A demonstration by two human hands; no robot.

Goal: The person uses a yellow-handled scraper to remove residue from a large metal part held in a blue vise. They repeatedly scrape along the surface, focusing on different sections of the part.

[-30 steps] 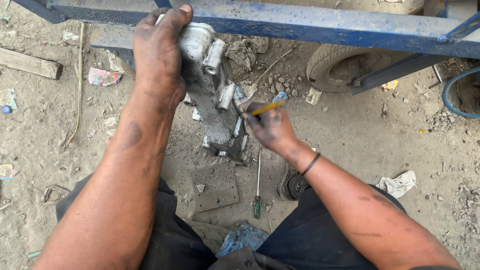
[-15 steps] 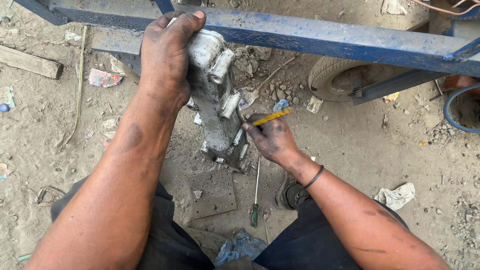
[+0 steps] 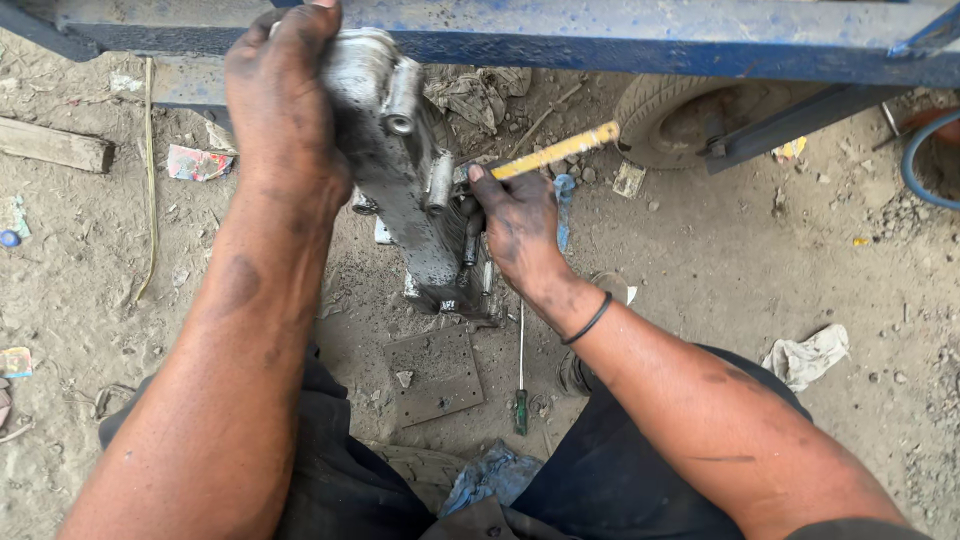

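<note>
The left hand (image 3: 285, 105) was wrapped tight over the top of a grimy grey cast-metal machine housing with tubular bosses (image 3: 405, 170), steadying it where it stood upright on the sandy ground (image 3: 760, 280). The right hand (image 3: 520, 230) was closed around a yellow-handled tool (image 3: 555, 153), its working end pressed against the right flank of the housing while the handle slanted up and away to the right. At the foot of the housing lay a dark square metal plate (image 3: 435, 372), and just right of that plate a slim screwdriver with a green handle (image 3: 520, 385) lay on the ground. Behind the housing ran a blue-painted steel frame (image 3: 650, 45), with a small rubber wheel (image 3: 670, 115) under it to the housing's right. Further right of the housing lay a crumpled pale rag (image 3: 808, 355); well to its left lay a short wooden block (image 3: 55, 145).
</note>
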